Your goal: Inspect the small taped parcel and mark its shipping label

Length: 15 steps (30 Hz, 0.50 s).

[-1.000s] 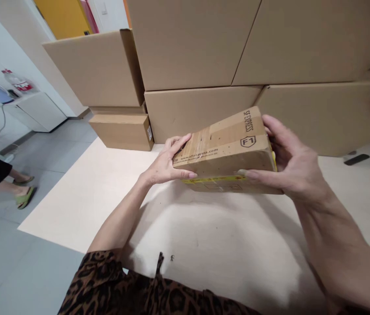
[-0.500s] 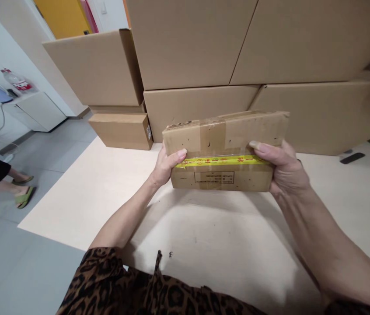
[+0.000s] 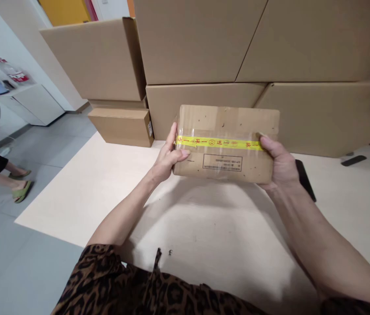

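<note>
Large cardboard boxes stood stacked behind the counter. Above it, you held a taped cardboard parcel between your left hand and right hand, your fingers pinching its short ends, with yellow tape crossing its upturned face.

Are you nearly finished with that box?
Hard to say. Done: the cardboard parcel is already sealed with yellow tape. In hand: your left hand and right hand hold it up above the table. Left: the big cardboard boxes behind it stand untouched.
</note>
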Each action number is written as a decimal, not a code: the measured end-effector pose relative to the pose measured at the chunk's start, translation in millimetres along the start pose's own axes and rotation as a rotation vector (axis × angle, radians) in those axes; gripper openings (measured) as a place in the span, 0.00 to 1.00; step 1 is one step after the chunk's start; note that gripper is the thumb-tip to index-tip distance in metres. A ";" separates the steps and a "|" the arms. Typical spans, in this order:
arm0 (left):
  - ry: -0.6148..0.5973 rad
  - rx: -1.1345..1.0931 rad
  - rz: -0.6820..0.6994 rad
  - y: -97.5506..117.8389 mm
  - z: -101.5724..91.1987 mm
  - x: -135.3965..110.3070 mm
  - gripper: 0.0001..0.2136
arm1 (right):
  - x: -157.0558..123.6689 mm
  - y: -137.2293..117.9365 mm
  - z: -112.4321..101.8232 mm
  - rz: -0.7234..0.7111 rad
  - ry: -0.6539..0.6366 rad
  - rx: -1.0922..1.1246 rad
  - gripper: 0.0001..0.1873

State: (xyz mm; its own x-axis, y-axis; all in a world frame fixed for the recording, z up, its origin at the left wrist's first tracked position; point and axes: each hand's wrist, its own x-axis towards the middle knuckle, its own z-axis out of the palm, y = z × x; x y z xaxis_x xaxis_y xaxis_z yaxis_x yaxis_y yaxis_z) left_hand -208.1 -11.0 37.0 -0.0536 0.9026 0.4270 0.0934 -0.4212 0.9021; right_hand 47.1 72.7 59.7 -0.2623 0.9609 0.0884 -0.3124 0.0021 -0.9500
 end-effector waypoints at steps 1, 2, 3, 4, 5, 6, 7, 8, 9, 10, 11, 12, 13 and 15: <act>0.044 -0.102 -0.049 2.5 2.0 0.9 0.47 | -1.2 0.5 1.4 0.001 -0.015 0.005 0.14; 0.091 -0.202 -0.093 5.3 3.8 2.0 0.48 | -2.7 0.6 2.9 -0.009 -0.036 0.010 0.16; 0.135 -0.286 -0.125 7.9 5.1 3.2 0.48 | -4.2 0.4 4.5 -0.019 -0.065 0.010 0.19; 0.171 -0.334 -0.139 10.1 6.1 4.3 0.46 | -5.5 0.0 6.1 -0.024 -0.096 0.004 0.21; 0.197 -0.360 -0.148 11.5 6.9 5.4 0.44 | -6.3 -0.7 7.5 -0.025 -0.121 -0.004 0.23; 0.213 -0.368 -0.157 12.0 7.5 6.3 0.42 | -6.5 -1.4 8.7 -0.024 -0.130 -0.010 0.24; 0.219 -0.359 -0.170 11.9 8.0 6.9 0.40 | -6.3 -2.1 9.4 -0.020 -0.122 -0.011 0.25; 0.216 -0.336 -0.185 11.2 8.4 7.2 0.37 | -5.6 -2.7 9.8 -0.016 -0.097 -0.008 0.26; 0.204 -0.306 -0.203 10.4 8.8 7.2 0.35 | -4.8 -3.1 9.8 -0.017 -0.063 -0.006 0.27; 0.184 -0.281 -0.225 9.5 9.0 7.0 0.34 | -4.1 -3.5 9.5 -0.024 -0.034 -0.008 0.28; 0.167 -0.268 -0.248 8.9 9.2 6.6 0.33 | -3.6 -3.7 9.1 -0.036 -0.019 -0.019 0.29; 0.161 -0.269 -0.274 8.7 9.3 6.0 0.33 | -3.7 -3.8 8.8 -0.052 -0.021 -0.037 0.30; 0.171 -0.281 -0.303 8.9 9.4 5.2 0.34 | -4.3 -3.9 8.7 -0.071 -0.033 -0.059 0.31; 0.235 -0.304 -0.361 10.1 9.8 3.6 0.37 | -6.5 -3.8 9.2 -0.108 -0.063 -0.103 0.31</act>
State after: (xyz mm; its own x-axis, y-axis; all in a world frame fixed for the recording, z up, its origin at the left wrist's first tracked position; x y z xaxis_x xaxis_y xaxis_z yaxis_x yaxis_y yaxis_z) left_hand -197.6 -11.1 47.1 -0.2534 0.9657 0.0571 -0.2630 -0.1256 0.9566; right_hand 41.6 63.9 65.5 -0.2903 0.9343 0.2071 -0.2478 0.1357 -0.9593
